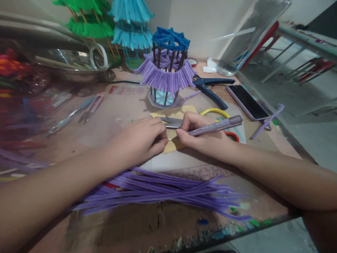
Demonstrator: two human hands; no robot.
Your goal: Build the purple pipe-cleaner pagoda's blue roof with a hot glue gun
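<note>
My right hand [202, 131] is closed round a pen [216, 126] with a purplish see-through barrel, its tip side pointing left toward my other hand. My left hand [143, 137] has its fingers curled, thumb and fingertips together; what they hold, if anything, is hidden. Both hands rest over a piece of yellowish card [172, 112]. Under my right hand lie scissors [175, 123], blades to the left, with a yellow and a red handle loop. Just beyond stands a small tower [168, 79] of dark sticks with a purple fringed roof and blue top ring.
Purple pipe cleaners [163, 191] lie in front of my forearms. Dark blue pliers [213, 88], a phone [247, 102] and a clear bottle [244, 42] sit at the right. Green [89, 26] and light-blue [133, 35] tiered models stand behind, beside a metal bowl [60, 65]. Thread snips [92, 107] lie left.
</note>
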